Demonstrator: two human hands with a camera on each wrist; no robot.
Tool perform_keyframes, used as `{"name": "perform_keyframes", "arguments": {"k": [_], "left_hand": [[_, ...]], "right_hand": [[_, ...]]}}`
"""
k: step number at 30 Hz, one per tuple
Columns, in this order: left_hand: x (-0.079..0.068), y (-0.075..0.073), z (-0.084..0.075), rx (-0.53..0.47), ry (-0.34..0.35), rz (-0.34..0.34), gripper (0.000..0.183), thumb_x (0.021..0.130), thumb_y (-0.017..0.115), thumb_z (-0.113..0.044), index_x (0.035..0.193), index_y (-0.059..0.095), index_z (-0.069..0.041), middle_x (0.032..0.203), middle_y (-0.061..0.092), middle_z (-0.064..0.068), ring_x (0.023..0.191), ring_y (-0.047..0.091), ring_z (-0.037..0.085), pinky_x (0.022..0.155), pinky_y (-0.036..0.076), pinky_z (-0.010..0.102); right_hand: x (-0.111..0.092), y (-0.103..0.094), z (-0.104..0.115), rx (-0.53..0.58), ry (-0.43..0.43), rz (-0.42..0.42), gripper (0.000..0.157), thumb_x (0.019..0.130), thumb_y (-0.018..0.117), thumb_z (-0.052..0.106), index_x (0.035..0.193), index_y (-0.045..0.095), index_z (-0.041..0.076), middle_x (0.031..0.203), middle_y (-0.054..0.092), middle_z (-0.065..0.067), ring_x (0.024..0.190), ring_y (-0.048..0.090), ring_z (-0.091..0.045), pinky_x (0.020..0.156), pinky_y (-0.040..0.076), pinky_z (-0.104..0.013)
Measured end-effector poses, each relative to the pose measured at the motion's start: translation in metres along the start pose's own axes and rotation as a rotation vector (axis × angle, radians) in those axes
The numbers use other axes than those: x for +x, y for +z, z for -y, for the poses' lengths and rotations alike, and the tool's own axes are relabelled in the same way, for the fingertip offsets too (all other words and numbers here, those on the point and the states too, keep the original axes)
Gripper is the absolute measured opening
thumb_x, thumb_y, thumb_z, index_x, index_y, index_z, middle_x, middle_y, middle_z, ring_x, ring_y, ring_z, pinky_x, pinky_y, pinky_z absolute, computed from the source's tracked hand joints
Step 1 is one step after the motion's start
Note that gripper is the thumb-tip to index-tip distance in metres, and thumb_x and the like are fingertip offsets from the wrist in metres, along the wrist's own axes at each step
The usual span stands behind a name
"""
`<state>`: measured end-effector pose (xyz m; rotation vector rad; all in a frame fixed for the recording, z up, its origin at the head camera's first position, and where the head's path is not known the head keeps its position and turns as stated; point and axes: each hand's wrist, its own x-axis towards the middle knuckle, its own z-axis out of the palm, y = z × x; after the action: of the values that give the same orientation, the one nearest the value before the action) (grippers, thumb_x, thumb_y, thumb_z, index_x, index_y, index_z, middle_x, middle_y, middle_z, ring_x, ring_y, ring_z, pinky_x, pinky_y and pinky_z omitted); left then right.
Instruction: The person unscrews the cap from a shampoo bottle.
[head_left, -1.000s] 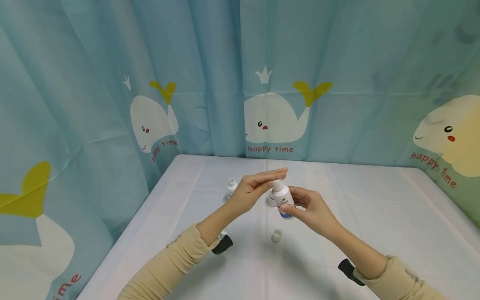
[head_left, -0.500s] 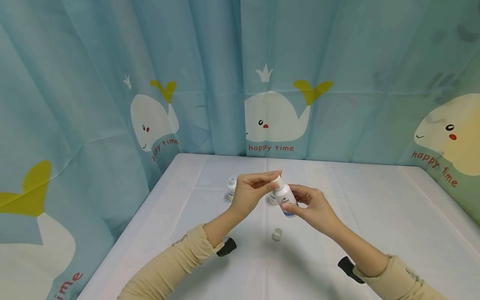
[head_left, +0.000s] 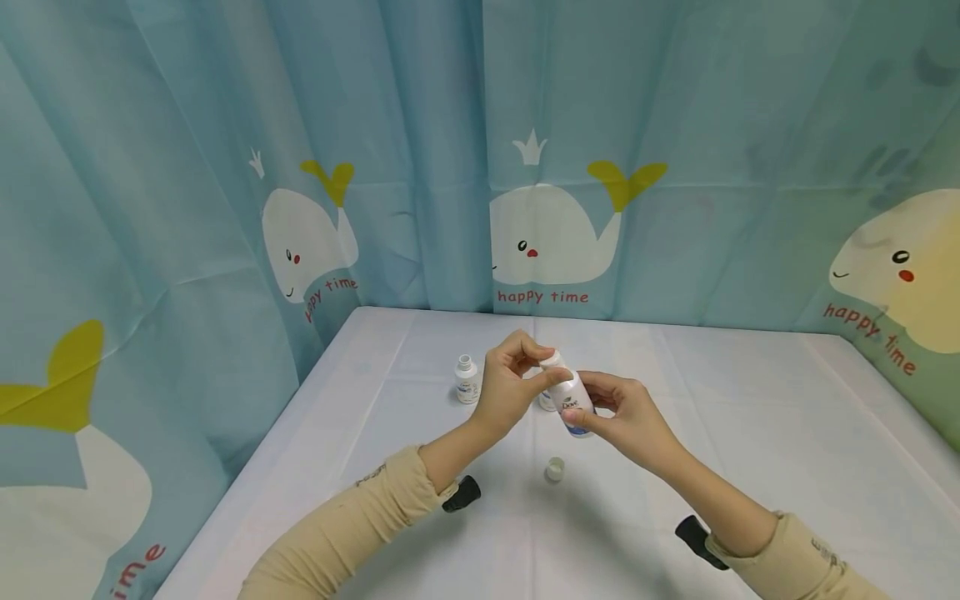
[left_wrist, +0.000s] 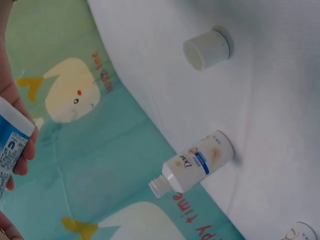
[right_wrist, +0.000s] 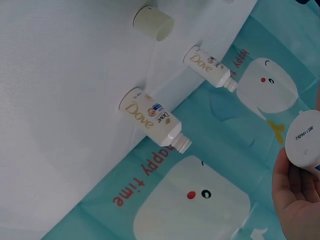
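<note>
Raised over the table, a small white Dove bottle (head_left: 572, 403) tilts its top toward the left. My right hand (head_left: 633, 423) grips its body, thumb across the front label. At the bottle's top, my left hand (head_left: 501, 390) pinches the white cap (head_left: 552, 361) between thumb and fingers. In the right wrist view the held bottle's round base (right_wrist: 303, 142) shows a printed number. An uncapped bottle (head_left: 467, 385) stands behind the left hand. Another bottle (head_left: 547, 402) is mostly hidden behind the held one; the right wrist view shows its bare threaded neck (right_wrist: 184, 144).
A loose white cap (head_left: 555, 470) lies on the white-covered table (head_left: 750, 433) in front of the hands. Blue curtains (head_left: 442, 150) with whale prints hang behind the table and at its sides. A black wrist camera (head_left: 702, 540) sits under the right sleeve.
My left hand has gone from lying flat over the cap to pinching it with curled fingers, and its wrist has shifted slightly right. The right hand keeps its grip almost in place.
</note>
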<state>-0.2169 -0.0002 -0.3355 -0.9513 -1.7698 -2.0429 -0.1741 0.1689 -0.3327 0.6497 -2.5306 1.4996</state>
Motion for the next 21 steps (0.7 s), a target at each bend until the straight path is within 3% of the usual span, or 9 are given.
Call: {"name": "perform_keyframes", "arguments": {"k": [5,13,16,19,21], "left_hand": [[0.0008,0.0027,0.0,0.027,0.007,-0.018,0.067,0.07,0.069,-0.053,0.087,0.051,0.01,0.089,0.051,0.027,0.08,0.054,-0.001,0.078,0.049,0.014],[0.0057,0.0025,-0.0025,0.028,0.005,0.002,0.053,0.079,0.074,-0.037,0.099,0.052,0.006,0.103,0.051,0.024,0.085,0.05,0.004,0.077,0.047,0.015],[0.0075,0.0016,-0.0026,0.014,0.001,0.041,0.07,0.075,0.072,-0.048,0.109,0.05,0.008,0.111,0.05,0.026,0.092,0.051,0.004,0.08,0.048,0.016],[0.0089,-0.0019,-0.0014,-0.026,-0.014,0.115,0.086,0.07,0.068,-0.056,0.121,0.047,0.01,0.125,0.048,0.029,0.109,0.057,0.019,0.091,0.049,0.019],[0.0096,-0.0058,-0.0006,-0.058,-0.038,0.178,0.087,0.073,0.065,-0.055,0.13,0.045,0.008,0.135,0.045,0.028,0.121,0.054,0.03,0.099,0.047,0.023]], "right_hand": [[0.0007,0.0001,0.0014,-0.009,0.001,-0.01,0.045,0.083,0.072,0.013,0.122,0.059,-0.005,0.107,0.069,-0.017,0.09,0.065,-0.004,0.081,0.053,-0.017],[0.0016,-0.0002,0.0055,0.05,0.002,0.001,0.043,0.086,0.068,0.013,0.122,0.058,-0.007,0.107,0.068,-0.019,0.088,0.064,-0.001,0.079,0.054,-0.018],[0.0022,-0.0017,0.0057,0.04,0.004,0.001,0.043,0.086,0.068,0.013,0.122,0.057,-0.007,0.107,0.068,-0.02,0.088,0.064,0.0,0.079,0.054,-0.017],[0.0019,-0.0037,0.0047,0.033,0.004,-0.001,0.043,0.086,0.068,0.013,0.122,0.057,-0.007,0.108,0.068,-0.02,0.088,0.063,0.001,0.079,0.054,-0.018],[0.001,-0.005,0.0043,0.032,0.01,-0.001,0.043,0.086,0.068,0.013,0.122,0.057,-0.008,0.108,0.067,-0.02,0.088,0.063,0.001,0.08,0.054,-0.018]]}}
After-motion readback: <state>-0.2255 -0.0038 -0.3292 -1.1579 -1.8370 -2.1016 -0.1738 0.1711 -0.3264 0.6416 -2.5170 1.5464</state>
